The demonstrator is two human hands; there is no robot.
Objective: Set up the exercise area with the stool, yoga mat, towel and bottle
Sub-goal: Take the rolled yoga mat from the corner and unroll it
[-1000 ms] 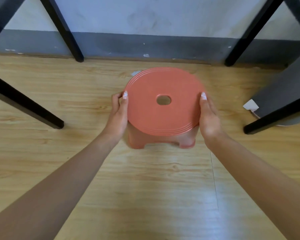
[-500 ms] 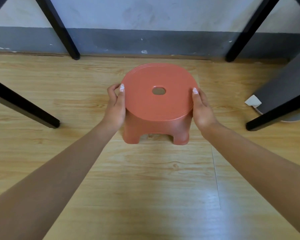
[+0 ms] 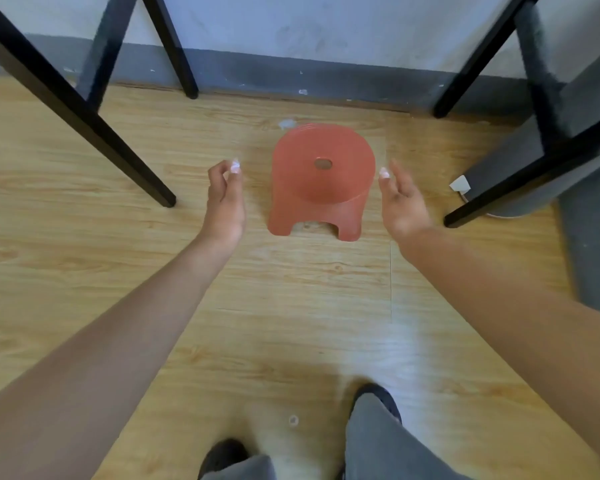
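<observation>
A small round red plastic stool (image 3: 321, 178) with a hole in its seat stands upright on the wooden floor (image 3: 291, 306), near the wall. My left hand (image 3: 224, 199) hovers a little to its left, fingers loosely curled and holding nothing. My right hand (image 3: 400, 199) hovers to its right, palm turned toward the stool, fingers relaxed. Neither hand touches the stool. No yoga mat, towel or bottle is in view.
Black table legs stand at the left (image 3: 84, 123), back left (image 3: 174, 50) and right (image 3: 534, 174). A grey rolled object (image 3: 520, 174) leans at the right by a white tag (image 3: 459, 184). My feet (image 3: 374, 403) are at the bottom edge.
Both hands held the stool by its seat rim and lowered it; now it stands on the floor and both hands have let go and pulled apart. The view has drawn back.
</observation>
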